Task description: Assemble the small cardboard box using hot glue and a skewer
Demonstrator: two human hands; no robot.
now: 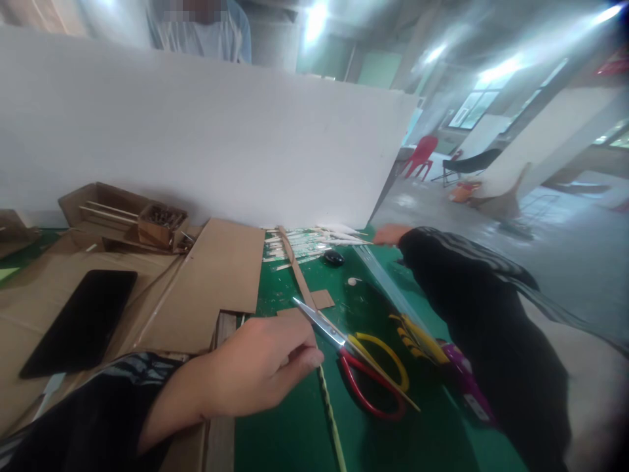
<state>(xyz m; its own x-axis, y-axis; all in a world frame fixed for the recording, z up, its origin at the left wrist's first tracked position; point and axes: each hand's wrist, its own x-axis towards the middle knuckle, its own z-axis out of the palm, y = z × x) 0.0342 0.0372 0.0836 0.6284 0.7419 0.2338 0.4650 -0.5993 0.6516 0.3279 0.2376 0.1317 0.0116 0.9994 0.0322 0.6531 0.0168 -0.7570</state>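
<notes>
The thin green stick (331, 414), twisted-looking along its length, is at the lower middle of the view, over the green tabletop (275, 432); its long axis runs from the left hand (260, 367) down and slightly right to the bottom edge, where the view cuts it off. The left hand pinches its upper end between thumb and forefinger, the fingertips closed together. Just right of that hand lie scissors (337, 335), blades pointing up and left, with a red loop and a yellow one at the handle end and a thin pale stick (407, 398) slanting across them. Beyond, a cardboard strip (297, 270) crosses a row of white strips (282, 248), near a rounded black object (334, 257). The right hand (392, 234) reaches to the table's far edge, beside the pointed ends of white-wrapped sticks (339, 236); whether it grasps one, I cannot tell. To the left, cardboard (216, 262) covers the surface, bearing a dark flat device (81, 321) and a small box (160, 235) of brown pieces. A white board (206, 137) stands behind, a person (206, 39) past it; to the right, the room holds a red chair (421, 156), a dark chair (474, 162) and bright windows (474, 108).
</notes>
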